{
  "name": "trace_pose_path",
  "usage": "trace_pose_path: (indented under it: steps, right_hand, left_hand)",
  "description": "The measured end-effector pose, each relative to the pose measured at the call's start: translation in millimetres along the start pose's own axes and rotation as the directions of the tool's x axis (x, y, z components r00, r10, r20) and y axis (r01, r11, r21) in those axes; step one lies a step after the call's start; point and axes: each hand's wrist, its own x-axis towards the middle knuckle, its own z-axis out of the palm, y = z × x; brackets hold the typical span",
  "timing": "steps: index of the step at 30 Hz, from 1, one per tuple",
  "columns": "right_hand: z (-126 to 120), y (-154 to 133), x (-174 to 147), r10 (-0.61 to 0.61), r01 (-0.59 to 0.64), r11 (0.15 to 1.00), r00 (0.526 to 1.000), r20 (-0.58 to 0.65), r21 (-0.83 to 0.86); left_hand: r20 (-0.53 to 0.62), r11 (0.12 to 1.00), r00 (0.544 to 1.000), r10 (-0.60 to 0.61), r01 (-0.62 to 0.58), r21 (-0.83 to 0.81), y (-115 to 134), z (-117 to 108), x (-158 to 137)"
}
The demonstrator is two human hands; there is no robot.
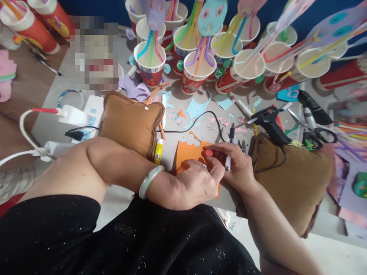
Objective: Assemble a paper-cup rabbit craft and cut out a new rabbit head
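Observation:
My left hand (197, 183), wearing a ring and a pale bangle (150, 181), rests with curled fingers on a sheet of orange paper (186, 149). That sheet has scalloped cut-outs along its top edge. A small red disc (208, 152) sits at the fingertips of my right hand (239, 164). Across the same hand's fingers lies a pen (228, 162) with a dark upper end and a light barrel. My right fingers are bent and closed; the left fingertips are partly hidden. Left of the paper is a yellow glue stick (158, 151).
Red paper cups (197, 82) with straws and paper faces line the back. A black glue gun (271, 124) rests on the right brown cushion (295, 179), near scissors (312, 139). Another brown cushion (129, 124) supports my left forearm. Chargers (74, 114) and paper scraps (197, 107) surround the work.

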Motion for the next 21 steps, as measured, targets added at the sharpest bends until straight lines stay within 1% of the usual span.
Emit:
trace_pose_path:
  steps: [2,5,8,10,14,17,21]
  right_hand:
    - [0,1,1,-0.014,0.014,1.0,1.0,0.009,-0.009]
    - [-1,3,3,-0.048,0.048,0.999,0.999,0.013,-0.014]
    - [-4,5,3,-0.027,0.027,1.0,0.999,0.018,0.006]
    - [-8,6,4,0.001,-0.002,0.999,1.0,0.031,0.036]
    - [-18,8,4,0.052,-0.055,0.994,0.998,0.032,0.09]
    - [-24,11,5,0.088,-0.093,0.99,0.995,0.046,0.105]
    - [-28,14,5,0.108,-0.116,0.988,0.991,0.073,0.105]
  left_hand:
    - [0.01,1.0,1.0,-0.014,0.014,0.028,0,-1,0]
    - [0.049,0.999,0.998,0.034,-0.035,0.023,-2,-3,1]
    - [0.072,0.997,0.995,0.072,-0.074,0.019,-3,-2,1]
    - [0.054,0.996,0.995,0.082,-0.084,0.032,-2,1,0]
    - [-0.034,0.992,0.996,0.085,-0.082,0.098,0,10,-3]
    - [-0.089,0.989,0.992,0.085,-0.073,0.129,0,11,-5]
    - [-0.096,0.988,0.989,0.109,-0.097,0.122,-2,9,-3]
